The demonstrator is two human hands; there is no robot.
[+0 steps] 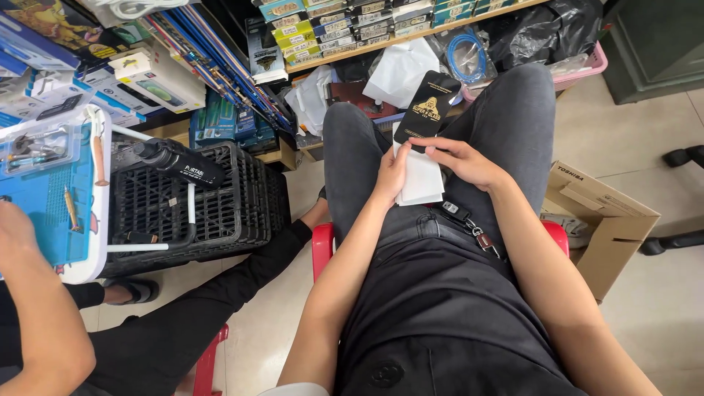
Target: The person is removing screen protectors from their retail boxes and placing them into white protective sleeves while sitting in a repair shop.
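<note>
1. The person sits on a red plastic stool, and both hands meet over the lap above it, between the knees.
2. The left hand is partly closed, its fingers curled round the left edge of a flat white rectangular packet that lies on the lap, thumb side against the packet.
3. The right hand is loosely bent, fingertips pinching the lower end of a slim black cardboard sleeve with gold print, which sticks up and away from the packet, further from the stool (whether it is one piece with the white part cannot be told).
4. As a judgement, the pack looks barely begun: the black sleeve appears partly drawn off the white packet, and no contents show outside it yet.
5. A bunch of dark keys on a clip hangs at the waistband, just nearer the stool than the packet.
6. Left of the stool stands a black plastic lattice crate; right of it, an open brown cardboard box rests on the tiled floor.
7. Another person's arm shows well left of the stool, by a blue work mat.
</note>
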